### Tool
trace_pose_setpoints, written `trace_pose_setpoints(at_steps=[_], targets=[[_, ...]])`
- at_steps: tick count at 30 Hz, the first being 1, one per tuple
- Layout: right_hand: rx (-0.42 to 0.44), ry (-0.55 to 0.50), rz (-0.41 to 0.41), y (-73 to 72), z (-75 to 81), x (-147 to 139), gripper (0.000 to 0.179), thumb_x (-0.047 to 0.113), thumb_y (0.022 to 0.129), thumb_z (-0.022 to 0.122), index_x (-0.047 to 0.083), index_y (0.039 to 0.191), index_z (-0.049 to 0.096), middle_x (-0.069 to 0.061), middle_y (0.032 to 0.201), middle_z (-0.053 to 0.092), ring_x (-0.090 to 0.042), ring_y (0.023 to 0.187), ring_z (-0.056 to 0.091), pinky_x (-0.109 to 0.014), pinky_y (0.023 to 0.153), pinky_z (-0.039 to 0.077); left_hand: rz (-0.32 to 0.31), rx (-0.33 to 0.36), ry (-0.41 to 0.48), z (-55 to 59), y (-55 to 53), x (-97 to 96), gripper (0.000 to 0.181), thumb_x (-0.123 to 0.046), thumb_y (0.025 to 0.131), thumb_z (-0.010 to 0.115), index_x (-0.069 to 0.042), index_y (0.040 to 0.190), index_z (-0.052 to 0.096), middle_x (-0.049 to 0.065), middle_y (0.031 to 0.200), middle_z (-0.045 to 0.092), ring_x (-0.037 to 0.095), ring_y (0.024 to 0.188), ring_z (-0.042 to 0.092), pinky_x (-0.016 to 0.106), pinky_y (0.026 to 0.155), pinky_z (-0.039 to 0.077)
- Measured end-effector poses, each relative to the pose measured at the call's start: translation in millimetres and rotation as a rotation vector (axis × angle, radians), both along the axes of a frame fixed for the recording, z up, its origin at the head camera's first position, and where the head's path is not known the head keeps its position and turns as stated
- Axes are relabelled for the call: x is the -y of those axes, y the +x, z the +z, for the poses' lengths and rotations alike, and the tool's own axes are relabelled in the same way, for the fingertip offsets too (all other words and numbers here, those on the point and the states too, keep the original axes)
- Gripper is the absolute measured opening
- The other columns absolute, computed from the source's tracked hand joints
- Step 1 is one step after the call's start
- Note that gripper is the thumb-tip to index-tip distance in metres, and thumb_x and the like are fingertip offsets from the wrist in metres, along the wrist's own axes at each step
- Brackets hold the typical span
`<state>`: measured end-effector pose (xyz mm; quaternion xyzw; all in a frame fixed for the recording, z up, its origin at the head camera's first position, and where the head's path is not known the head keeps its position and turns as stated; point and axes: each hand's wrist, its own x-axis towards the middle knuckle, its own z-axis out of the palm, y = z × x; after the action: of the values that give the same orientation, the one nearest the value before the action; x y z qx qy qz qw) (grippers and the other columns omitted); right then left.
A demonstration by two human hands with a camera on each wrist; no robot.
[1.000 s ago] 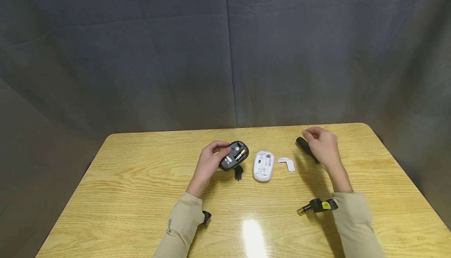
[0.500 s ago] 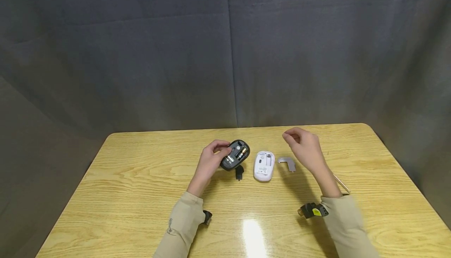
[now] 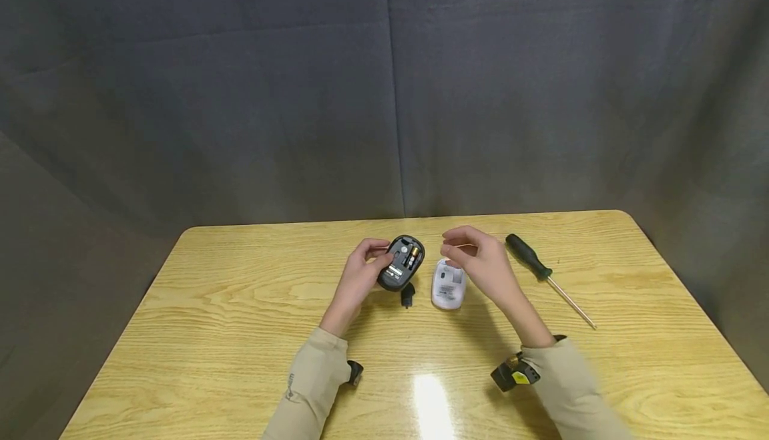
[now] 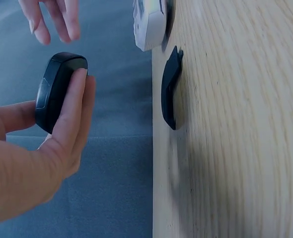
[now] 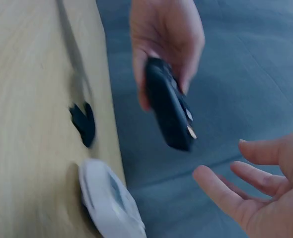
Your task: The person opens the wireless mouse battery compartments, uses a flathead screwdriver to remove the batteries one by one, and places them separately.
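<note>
My left hand (image 3: 358, 274) grips a black computer mouse (image 3: 398, 272) above the table, underside towards me. A battery (image 3: 413, 257) sits in the mouse's uncovered compartment. To its right my right hand (image 3: 483, 265) hovers over the far end of a white mouse (image 3: 448, 293), holding nothing. In the right wrist view its fingers are spread and apart from the black mouse (image 5: 167, 106). The white mouse lies upside down on the table, its compartment partly hidden by the hand. Just below the black mouse lies a small black battery cover (image 3: 408, 296).
A screwdriver (image 3: 525, 253) with a dark handle lies at the right, its shaft pointing towards the front right. A loose battery (image 3: 513, 360) shows partly behind the right wrist camera (image 3: 509, 376). My right hand hides the white battery cover. A grey curtain (image 3: 288, 113) hangs behind the table.
My right hand has moved left from above the screwdriver to above the white mouse, uncovering the screwdriver. The left hand has stayed nearly in place, turning the black mouse slightly.
</note>
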<state>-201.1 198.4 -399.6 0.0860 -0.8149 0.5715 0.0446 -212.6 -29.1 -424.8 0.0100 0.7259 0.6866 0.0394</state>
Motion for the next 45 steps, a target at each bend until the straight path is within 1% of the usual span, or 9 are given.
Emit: trace_pose_setpoints(at_steps=[5,10,12,21,28,32,35,40,45], targets=[[0.027,-0.062,0.007,2.4,-7.1,14,0.028,0.005,0.097,0.069,-0.005,0.124,0.069,-0.023,0.121,0.069,-0.034,0.102,0.071,-0.039,0.086,0.061,-0.018,0.023,0.074,0.6,1.9,-3.4,0.034,-0.004,0.102,0.055,0.008,0.133,0.054,0.023,0.121,0.058,0.019,0.086,0.064,0.030,0.066,0.061],[0.062,-0.138,0.023,1.1,-15.4,23,0.034,0.002,0.096,0.070,-0.007,0.129,0.066,-0.028,0.129,0.065,-0.041,0.104,0.071,-0.047,0.087,0.060,-0.036,0.029,0.088,-0.6,3.1,-6.1,0.034,-0.004,0.102,0.054,0.008,0.134,0.052,0.024,0.122,0.057,0.017,0.083,0.064,0.026,0.063,0.058],[0.085,-0.170,0.030,0.2,-18.1,25,0.036,0.001,0.096,0.070,-0.007,0.131,0.065,-0.028,0.131,0.064,-0.042,0.106,0.070,-0.047,0.088,0.060,-0.043,0.032,0.089,-0.8,3.3,-7.3,0.034,-0.004,0.102,0.054,0.008,0.134,0.052,0.024,0.122,0.057,0.017,0.083,0.063,0.025,0.062,0.057],[0.157,-0.272,0.033,-1.3,-25.2,29,0.038,-0.001,0.096,0.068,-0.009,0.133,0.064,-0.029,0.132,0.062,-0.030,0.106,0.072,-0.031,0.085,0.060,-0.060,0.045,0.076,-2.0,3.3,-9.4,0.035,-0.007,0.103,0.056,0.007,0.135,0.053,0.023,0.121,0.060,0.014,0.080,0.063,0.022,0.060,0.054],[0.182,-0.389,-0.009,-0.1,-29.3,36,0.036,-0.007,0.095,0.068,-0.013,0.129,0.064,-0.031,0.129,0.063,-0.013,0.091,0.073,-0.037,0.087,0.060,-0.065,0.018,0.048,-2.2,2.1,-6.3,0.036,-0.008,0.103,0.056,0.008,0.135,0.054,0.023,0.122,0.061,0.016,0.081,0.064,0.027,0.061,0.057],[0.192,-0.446,-0.060,0.6,-31.9,41,0.034,-0.010,0.092,0.069,-0.014,0.125,0.066,-0.032,0.124,0.066,-0.012,0.085,0.073,-0.042,0.087,0.060,-0.061,0.008,0.041,-0.6,2.8,-5.4,0.035,-0.008,0.102,0.057,0.008,0.133,0.057,0.024,0.123,0.061,0.017,0.081,0.064,0.029,0.061,0.058],[0.184,-0.455,-0.096,2.5,-32.6,44,0.032,-0.010,0.091,0.070,-0.013,0.123,0.068,-0.027,0.130,0.066,-0.016,0.097,0.072,-0.037,0.086,0.060,-0.055,0.001,0.030,0.6,3.6,-5.5,0.034,-0.008,0.101,0.059,0.008,0.131,0.061,0.024,0.125,0.061,0.018,0.083,0.064,0.031,0.063,0.060],[0.136,-0.469,-0.123,6.2,-33.8,47,0.031,-0.011,0.091,0.070,-0.013,0.122,0.069,-0.019,0.138,0.063,-0.031,0.124,0.062,-0.027,0.083,0.060,-0.050,-0.007,0.024,0.8,4.2,-6.0,0.033,-0.008,0.101,0.060,0.009,0.129,0.064,0.025,0.127,0.061,0.019,0.084,0.066,0.036,0.065,0.062],[0.066,-0.435,-0.139,8.3,-34.4,50,0.026,-0.010,0.091,0.070,-0.010,0.117,0.073,-0.020,0.130,0.068,-0.032,0.126,0.061,-0.025,0.086,0.058,-0.035,-0.008,0.037,0.8,4.4,-6.3,0.034,-0.009,0.101,0.060,0.009,0.130,0.064,0.025,0.129,0.060,0.019,0.083,0.067,0.034,0.064,0.062]])
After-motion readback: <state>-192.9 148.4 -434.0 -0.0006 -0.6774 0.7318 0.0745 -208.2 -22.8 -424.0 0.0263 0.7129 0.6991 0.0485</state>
